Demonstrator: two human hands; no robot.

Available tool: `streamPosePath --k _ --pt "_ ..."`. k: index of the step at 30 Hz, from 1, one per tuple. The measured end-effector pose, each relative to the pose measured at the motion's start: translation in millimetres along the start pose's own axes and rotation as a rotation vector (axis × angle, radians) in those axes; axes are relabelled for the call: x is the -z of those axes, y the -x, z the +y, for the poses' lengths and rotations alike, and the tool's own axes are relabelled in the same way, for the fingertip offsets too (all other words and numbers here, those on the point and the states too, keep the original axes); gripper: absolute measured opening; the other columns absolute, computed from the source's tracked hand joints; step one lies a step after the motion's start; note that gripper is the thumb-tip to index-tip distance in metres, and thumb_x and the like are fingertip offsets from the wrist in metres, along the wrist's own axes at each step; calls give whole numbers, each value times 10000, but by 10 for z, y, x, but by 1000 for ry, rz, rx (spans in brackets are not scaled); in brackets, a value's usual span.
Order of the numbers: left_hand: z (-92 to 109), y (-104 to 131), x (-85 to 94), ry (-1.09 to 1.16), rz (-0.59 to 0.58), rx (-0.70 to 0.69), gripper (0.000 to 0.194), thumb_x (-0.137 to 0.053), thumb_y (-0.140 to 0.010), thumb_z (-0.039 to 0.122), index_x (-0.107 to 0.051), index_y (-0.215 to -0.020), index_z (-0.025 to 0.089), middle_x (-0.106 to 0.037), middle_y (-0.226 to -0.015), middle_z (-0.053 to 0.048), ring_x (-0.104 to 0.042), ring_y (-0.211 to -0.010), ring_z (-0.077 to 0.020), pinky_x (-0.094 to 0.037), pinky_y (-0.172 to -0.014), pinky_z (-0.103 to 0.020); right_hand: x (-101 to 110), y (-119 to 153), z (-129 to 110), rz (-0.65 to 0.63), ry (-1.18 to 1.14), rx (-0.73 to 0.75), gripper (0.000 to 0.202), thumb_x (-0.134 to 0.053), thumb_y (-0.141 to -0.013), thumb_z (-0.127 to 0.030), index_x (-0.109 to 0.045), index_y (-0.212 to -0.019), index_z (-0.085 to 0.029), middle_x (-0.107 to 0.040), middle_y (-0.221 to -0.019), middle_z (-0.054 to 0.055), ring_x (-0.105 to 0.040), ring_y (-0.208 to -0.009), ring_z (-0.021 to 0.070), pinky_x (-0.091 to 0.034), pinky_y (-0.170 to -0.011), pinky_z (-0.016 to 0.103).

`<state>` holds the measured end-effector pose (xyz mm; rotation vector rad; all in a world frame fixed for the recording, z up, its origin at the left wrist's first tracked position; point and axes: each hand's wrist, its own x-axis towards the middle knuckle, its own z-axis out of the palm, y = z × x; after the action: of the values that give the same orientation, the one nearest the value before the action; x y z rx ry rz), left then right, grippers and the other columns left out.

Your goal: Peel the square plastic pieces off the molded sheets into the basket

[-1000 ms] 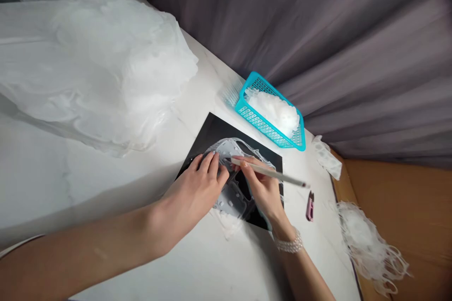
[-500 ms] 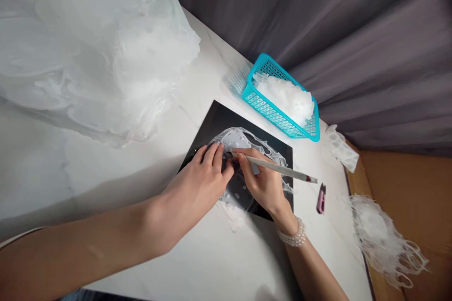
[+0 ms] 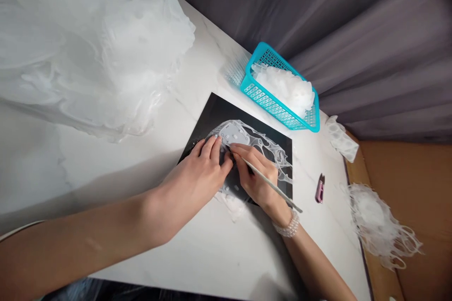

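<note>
My left hand point(image 3: 203, 166) lies with its fingers spread and pressing on a thin translucent white sheet piece point(image 3: 233, 131) with small raised dots. The piece rests on a black square board point(image 3: 212, 110), and stringy, web-like white edging point(image 3: 278, 155) trails from its right side. In a pen-like grip, my right hand point(image 3: 259, 174) is closed on a long, slim grey tool point(image 3: 273, 188). Its dark tip meets the piece beside my left thumb; whether it is a knife or tweezers I cannot tell. Both hands partly cover the piece.
A turquoise basket point(image 3: 278, 108) holds white pieces behind the board. Pink thread snips point(image 3: 320, 189) lie to the right, near a translucent scrap point(image 3: 341, 138). Stringy white scraps point(image 3: 377, 225) hang over a cardboard box point(image 3: 420, 183). A big translucent white pile point(image 3: 88, 46) fills the left.
The tool has turned in my right hand, its rear end now lower and nearer my wrist. My left hand stays pressed on the piece. The whole view has shifted slightly.
</note>
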<state>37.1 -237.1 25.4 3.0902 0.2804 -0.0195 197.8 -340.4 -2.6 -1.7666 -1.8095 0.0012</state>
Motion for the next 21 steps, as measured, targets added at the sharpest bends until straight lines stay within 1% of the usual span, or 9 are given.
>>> streamPosePath --k 2,4,7,9,11,14,16,19,21 --pt "-3 -4 21 32 -20 8 492 -513 -856 52 -552 -1347 51 -496 -1445 -244 -435 -1373 -362 -445 -1089 -476 -47 -3 19 1 4 3 248 -505 -960 -124 -617 -1160 -221 -703 -1048 87 -693 -949 183 -597 -829 341" --pt "12 -13 -1 27 2 33 493 -477 -867 31 -538 -1357 34 -496 -1444 -250 -441 -1371 -353 -444 -1091 -462 -60 6 26 -14 0 -15 273 -497 -965 -132 -612 -1194 -227 -699 -1063 92 -688 -958 188 -596 -837 354" --pt "67 -22 -111 -35 66 76 499 -453 -882 35 -508 -1377 -4 -469 -1454 -276 -436 -1373 -365 -437 -1093 -468 -43 30 31 -19 -16 -24 311 -490 -968 -132 -609 -1236 -235 -691 -1122 98 -681 -1002 193 -592 -867 359" --pt "102 -19 -204 -72 88 96 506 -466 -887 56 -499 -1387 -10 -449 -1467 -281 -419 -1384 -373 -425 -1099 -476 -32 33 42 -24 -14 -17 311 -501 -965 -140 -621 -1236 -233 -684 -1139 102 -677 -1010 198 -591 -883 364" --pt "117 -9 -296 -91 106 102 525 -493 -878 70 -492 -1397 -10 -432 -1474 -290 -407 -1389 -382 -419 -1101 -485 -32 24 65 -36 2 -5 300 -507 -963 -152 -636 -1223 -227 -670 -1171 115 -665 -1044 216 -586 -904 393" --pt "97 7 -433 -92 130 91 568 -521 -851 64 -473 -1411 -20 -395 -1487 -313 -387 -1396 -404 -412 -1099 -509 -47 -1 119 -111 26 33 327 -475 -974 -156 -615 -1266 -205 -627 -1285 145 -587 -1215 266 -544 -984 479" --pt "68 11 -520 -97 151 86 575 -520 -837 48 -482 -1408 -12 -377 -1500 -306 -372 -1405 -401 -403 -1105 -510 -46 -23 152 -167 39 67 352 -448 -985 -150 -581 -1310 -179 -594 -1348 163 -524 -1298 278 -508 -1032 509" --pt "43 5 -607 -121 188 89 565 -501 -831 25 -516 -1396 35 -382 -1516 -261 -377 -1413 -363 -413 -1106 -478 -2 -67 157 -220 77 104 358 -433 -992 -141 -555 -1328 -135 -577 -1377 182 -511 -1309 275 -493 -1054 495" --pt "54 -1 -611 -136 194 100 556 -491 -834 20 -530 -1388 43 -393 -1511 -254 -406 -1398 -350 -426 -1097 -462 39 -100 117 -253 100 117 360 -423 -994 -139 -548 -1332 -131 -593 -1361 177 -522 -1292 272 -495 -1053 486"
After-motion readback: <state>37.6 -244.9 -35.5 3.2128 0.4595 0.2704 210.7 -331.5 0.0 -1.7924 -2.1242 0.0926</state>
